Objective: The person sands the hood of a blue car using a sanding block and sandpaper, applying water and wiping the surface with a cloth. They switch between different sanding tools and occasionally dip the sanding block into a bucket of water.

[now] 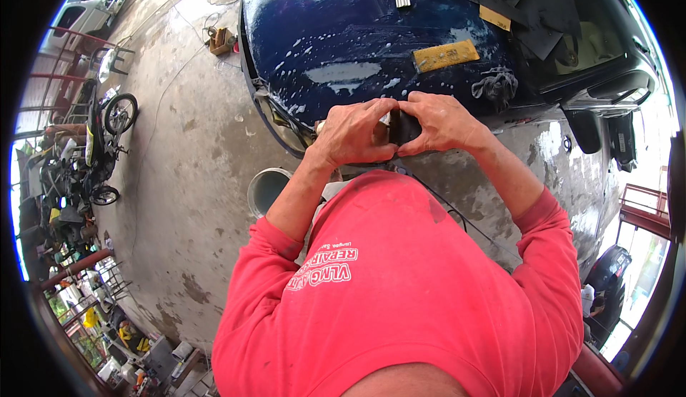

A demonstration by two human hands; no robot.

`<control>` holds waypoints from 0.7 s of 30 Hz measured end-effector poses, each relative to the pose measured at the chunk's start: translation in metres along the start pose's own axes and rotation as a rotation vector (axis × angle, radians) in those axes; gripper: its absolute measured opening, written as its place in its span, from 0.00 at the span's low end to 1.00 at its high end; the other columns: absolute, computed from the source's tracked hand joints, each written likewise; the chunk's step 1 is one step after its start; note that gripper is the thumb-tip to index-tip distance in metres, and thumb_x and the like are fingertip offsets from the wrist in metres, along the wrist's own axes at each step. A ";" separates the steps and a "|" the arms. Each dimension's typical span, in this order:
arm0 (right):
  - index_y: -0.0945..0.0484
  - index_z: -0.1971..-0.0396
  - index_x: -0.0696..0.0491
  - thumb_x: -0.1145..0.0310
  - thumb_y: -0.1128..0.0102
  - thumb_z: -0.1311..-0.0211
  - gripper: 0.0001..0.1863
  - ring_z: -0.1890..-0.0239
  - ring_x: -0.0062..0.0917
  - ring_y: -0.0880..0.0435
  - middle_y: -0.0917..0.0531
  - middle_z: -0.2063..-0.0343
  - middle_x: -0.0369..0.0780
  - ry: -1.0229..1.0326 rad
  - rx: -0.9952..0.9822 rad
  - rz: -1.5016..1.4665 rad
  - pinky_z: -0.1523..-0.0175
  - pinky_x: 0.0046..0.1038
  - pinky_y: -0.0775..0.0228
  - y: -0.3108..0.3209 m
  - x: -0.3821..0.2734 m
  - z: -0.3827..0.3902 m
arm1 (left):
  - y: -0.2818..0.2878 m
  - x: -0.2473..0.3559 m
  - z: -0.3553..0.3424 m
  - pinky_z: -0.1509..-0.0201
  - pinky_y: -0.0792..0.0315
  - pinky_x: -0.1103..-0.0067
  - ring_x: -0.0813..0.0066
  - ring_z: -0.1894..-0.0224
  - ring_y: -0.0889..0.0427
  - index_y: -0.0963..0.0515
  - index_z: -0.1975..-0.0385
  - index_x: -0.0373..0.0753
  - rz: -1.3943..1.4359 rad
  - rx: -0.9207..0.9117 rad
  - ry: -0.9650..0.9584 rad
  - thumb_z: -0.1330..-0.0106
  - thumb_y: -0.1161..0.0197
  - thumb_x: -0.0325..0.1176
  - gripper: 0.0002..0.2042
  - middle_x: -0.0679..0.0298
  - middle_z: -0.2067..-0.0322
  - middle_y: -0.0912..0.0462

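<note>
Both of my hands meet in front of my chest, at the near edge of a wet dark blue car hood [336,36]. A small dark, flat piece [407,128] is between them; its kind cannot be made out. My right hand [441,122] curls round it, thumb below and fingers above. My left hand [351,132] has thumb and fingers bent in toward the same piece, their tips close to the right hand's. On the hood lie a yellow rectangular pad [446,55], a crumpled dark grey cloth [494,87] and a small white ribbed piece [403,1]. Whitish suds streak the paint.
A pale bucket [251,195] stands on the concrete floor [179,182] beside my left forearm. Dark sheets [539,18] and a smaller yellow piece [494,17] lie by the windshield. A side mirror [584,131] juts out at right. At left are a motorcycle [96,136] and a wooden box [221,42].
</note>
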State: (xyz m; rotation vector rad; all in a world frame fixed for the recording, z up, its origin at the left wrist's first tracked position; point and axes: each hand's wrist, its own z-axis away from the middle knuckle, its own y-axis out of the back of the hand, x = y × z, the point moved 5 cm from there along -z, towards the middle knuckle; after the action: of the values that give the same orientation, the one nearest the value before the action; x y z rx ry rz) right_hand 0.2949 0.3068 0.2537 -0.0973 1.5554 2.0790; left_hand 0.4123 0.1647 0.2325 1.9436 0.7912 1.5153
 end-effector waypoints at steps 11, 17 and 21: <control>0.24 0.31 0.61 0.43 0.52 0.18 0.36 0.45 0.49 0.18 0.17 0.48 0.52 0.108 -0.026 -0.171 0.37 0.43 0.26 -0.007 0.034 -0.012 | -0.009 -0.004 -0.002 0.58 0.17 0.61 0.54 0.58 0.09 0.19 0.50 0.43 -0.021 0.010 -0.031 0.49 0.21 0.45 0.27 0.59 0.62 0.11; 0.22 0.32 0.61 0.62 0.40 0.30 0.30 0.49 0.48 0.12 0.12 0.55 0.55 0.043 0.105 -0.421 0.41 0.41 0.22 -0.014 0.034 -0.015 | -0.006 -0.007 -0.005 0.58 0.17 0.61 0.53 0.58 0.09 0.19 0.50 0.43 -0.005 0.028 -0.045 0.49 0.19 0.47 0.28 0.59 0.61 0.11; 0.22 0.32 0.62 0.64 0.34 0.38 0.34 0.51 0.49 0.10 0.10 0.56 0.56 -0.154 0.030 -0.434 0.43 0.41 0.19 -0.010 0.034 -0.012 | -0.007 -0.008 -0.008 0.58 0.18 0.60 0.53 0.57 0.09 0.19 0.50 0.43 -0.021 0.005 -0.054 0.49 0.18 0.48 0.28 0.59 0.61 0.11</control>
State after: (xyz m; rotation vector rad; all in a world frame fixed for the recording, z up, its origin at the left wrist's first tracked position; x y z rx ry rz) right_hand 0.2669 0.3103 0.2284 -0.2360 1.3339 1.6818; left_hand 0.4021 0.1640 0.2238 1.9659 0.7898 1.4435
